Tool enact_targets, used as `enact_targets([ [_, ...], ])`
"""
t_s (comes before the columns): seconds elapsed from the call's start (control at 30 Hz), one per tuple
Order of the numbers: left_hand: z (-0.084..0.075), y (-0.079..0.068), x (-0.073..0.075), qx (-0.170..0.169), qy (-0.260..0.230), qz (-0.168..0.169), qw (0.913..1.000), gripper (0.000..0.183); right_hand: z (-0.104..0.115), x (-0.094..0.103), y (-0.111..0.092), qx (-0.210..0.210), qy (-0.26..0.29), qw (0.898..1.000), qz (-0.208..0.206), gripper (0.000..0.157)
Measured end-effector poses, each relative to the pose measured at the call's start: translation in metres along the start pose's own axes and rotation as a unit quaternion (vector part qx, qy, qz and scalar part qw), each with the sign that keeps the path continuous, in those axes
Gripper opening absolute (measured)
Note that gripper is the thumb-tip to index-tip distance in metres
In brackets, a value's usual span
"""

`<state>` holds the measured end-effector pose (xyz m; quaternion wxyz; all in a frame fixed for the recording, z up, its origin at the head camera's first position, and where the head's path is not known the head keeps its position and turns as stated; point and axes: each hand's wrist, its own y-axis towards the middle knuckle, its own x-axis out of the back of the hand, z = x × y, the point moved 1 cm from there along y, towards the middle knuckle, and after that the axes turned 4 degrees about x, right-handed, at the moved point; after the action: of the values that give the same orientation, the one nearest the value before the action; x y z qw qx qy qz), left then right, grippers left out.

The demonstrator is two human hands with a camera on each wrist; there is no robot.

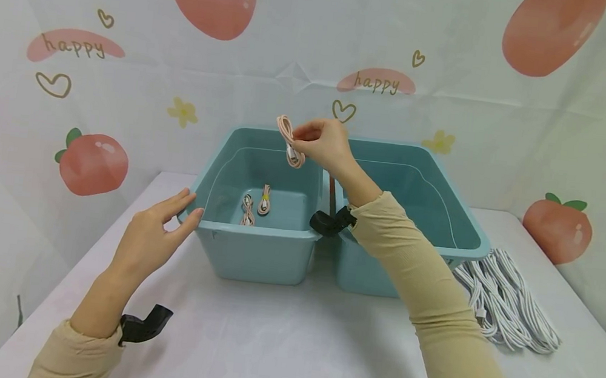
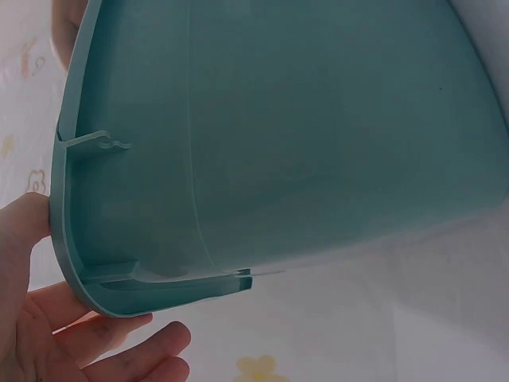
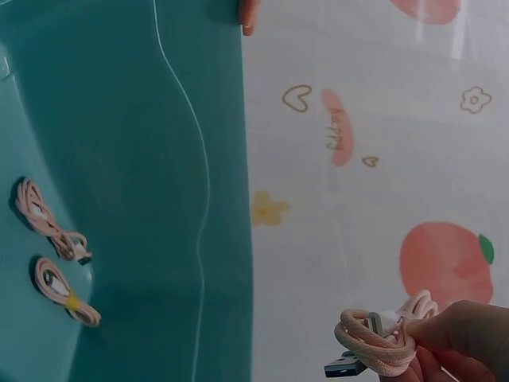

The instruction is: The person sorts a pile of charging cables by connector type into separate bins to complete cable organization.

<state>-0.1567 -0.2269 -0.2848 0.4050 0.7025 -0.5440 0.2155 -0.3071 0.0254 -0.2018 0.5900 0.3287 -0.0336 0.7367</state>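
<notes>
A coiled pale-pink USB cable (image 1: 290, 143) is pinched between the thumb and fingers of my right hand (image 1: 329, 146), above the back rim of the left teal bin (image 1: 253, 254). Its metal plug (image 3: 344, 365) shows in the right wrist view. My left hand (image 1: 150, 235) holds that bin's front left corner, thumb and fingers on either side of the rim (image 2: 70, 267). Inside the bin lie two more coiled pink cables: one twisted bundle (image 1: 248, 210) and, beside it, one with a yellow band (image 1: 265, 200).
A second teal bin (image 1: 409, 187) stands to the right, its floor partly hidden by my right arm. Beyond it, bundled white cables (image 1: 511, 306) lie on the white-covered table (image 1: 266, 344). A printed cloth (image 1: 294, 48) hangs behind the bins.
</notes>
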Motion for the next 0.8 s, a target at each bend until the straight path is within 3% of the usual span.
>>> enact_targets([
  [0.8,0.001,-0.001,-0.001,0.002,0.007,-0.001,1.0000,0.053,0.003,-0.040,0.021,-0.022,-0.027,0.999,-0.015,0.017],
])
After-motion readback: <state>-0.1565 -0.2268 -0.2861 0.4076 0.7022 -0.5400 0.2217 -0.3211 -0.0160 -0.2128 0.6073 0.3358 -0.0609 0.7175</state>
